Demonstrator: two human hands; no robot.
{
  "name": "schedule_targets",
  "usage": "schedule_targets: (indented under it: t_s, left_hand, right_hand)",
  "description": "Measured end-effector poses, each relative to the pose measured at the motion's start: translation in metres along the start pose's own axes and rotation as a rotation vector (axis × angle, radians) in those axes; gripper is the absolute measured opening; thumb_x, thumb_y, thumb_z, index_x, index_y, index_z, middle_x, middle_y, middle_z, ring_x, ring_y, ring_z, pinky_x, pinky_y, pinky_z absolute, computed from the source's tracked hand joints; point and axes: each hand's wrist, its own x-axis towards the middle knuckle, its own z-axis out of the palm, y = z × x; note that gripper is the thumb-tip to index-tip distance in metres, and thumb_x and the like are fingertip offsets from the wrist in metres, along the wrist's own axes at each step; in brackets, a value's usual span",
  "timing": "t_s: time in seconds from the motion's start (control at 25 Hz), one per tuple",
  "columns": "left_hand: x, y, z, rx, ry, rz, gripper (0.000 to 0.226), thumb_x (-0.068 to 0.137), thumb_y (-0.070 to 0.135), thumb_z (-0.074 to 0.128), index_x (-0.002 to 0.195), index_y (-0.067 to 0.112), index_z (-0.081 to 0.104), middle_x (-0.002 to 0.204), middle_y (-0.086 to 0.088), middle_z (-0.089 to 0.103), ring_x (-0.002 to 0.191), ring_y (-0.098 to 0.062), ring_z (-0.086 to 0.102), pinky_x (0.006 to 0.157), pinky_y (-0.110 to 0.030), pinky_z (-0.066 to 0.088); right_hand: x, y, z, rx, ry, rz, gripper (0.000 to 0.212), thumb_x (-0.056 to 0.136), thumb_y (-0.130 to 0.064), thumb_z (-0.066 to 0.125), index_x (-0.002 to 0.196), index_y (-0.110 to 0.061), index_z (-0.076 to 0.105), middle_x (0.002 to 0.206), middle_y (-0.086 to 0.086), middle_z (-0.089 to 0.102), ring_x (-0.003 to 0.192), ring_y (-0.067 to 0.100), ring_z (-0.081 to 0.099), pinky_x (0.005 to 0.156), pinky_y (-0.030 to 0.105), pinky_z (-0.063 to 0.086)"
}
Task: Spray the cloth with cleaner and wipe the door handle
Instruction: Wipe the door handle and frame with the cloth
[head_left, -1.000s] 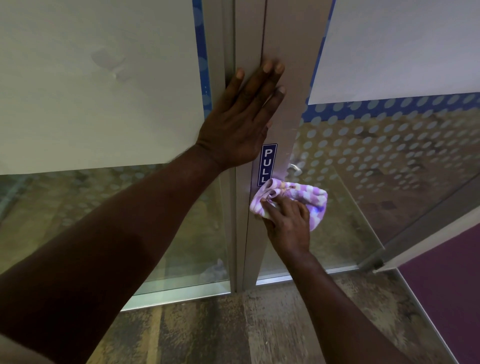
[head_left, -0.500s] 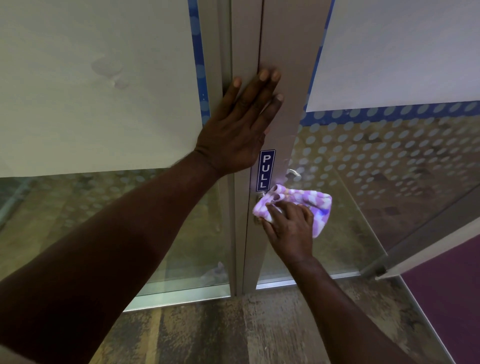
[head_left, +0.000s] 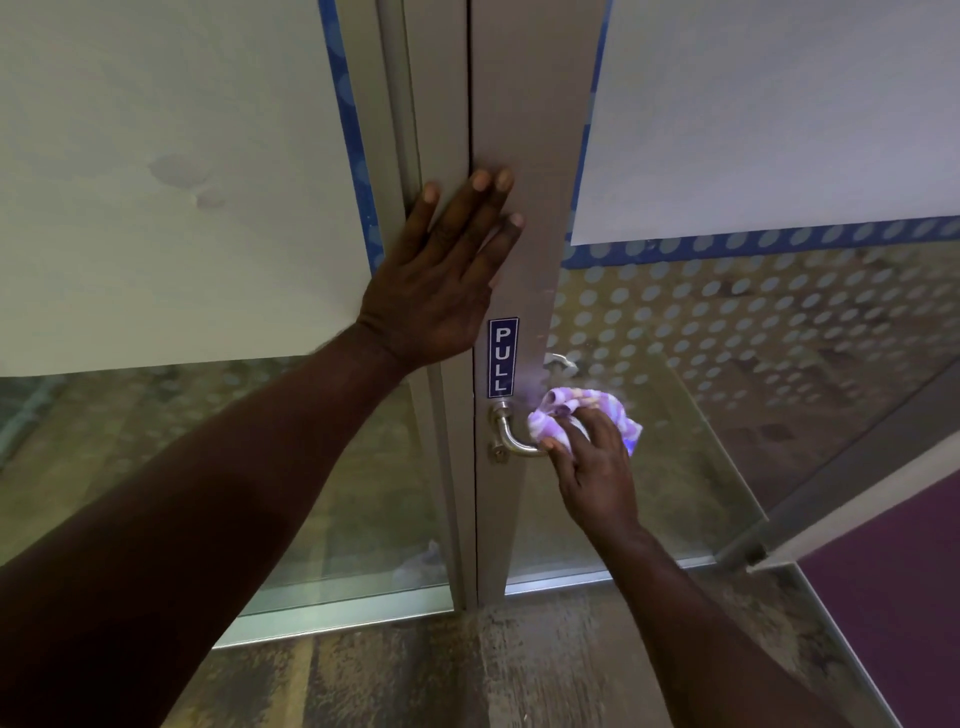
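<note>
A silver lever door handle (head_left: 508, 435) sticks out of the grey metal door frame (head_left: 524, 130), just under a blue PULL sticker (head_left: 502, 357). My right hand (head_left: 592, 462) grips a bunched purple and white checked cloth (head_left: 582, 415) around the outer end of the handle; the curved inner part of the handle shows bare. My left hand (head_left: 441, 280) lies flat on the frame above the sticker, fingers spread, holding nothing. No spray bottle is in view.
Glass panels with white dots and a blue strip (head_left: 753, 312) flank the frame, with white sheets (head_left: 779, 104) covering their upper parts. A second handle (head_left: 561, 361) shows through the glass. Worn wood-look floor (head_left: 415, 675) lies below, purple carpet (head_left: 893, 597) at right.
My right hand has slid the cloth to the right along the handle, uncovering its inner curve and base. My left hand has stayed flat on the frame.
</note>
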Motion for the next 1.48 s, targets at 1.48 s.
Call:
schedule_targets:
  t_s: [1.48]
  left_hand:
    - [-0.027,0.088,-0.089,-0.752,-0.267,-0.207,0.028,0.089,0.027,0.08,0.109,0.009,0.074,0.12,-0.014,0.07,0.113,-0.035,0.067,0.097,-0.042,0.044]
  right_hand:
    - [-0.03,-0.132,-0.082,1.667,0.489,1.032,0.039,0.093,-0.008,0.042,0.09,-0.019,0.079,0.092,0.002,0.078,0.088,0.021,0.074,0.083,0.036,0.058]
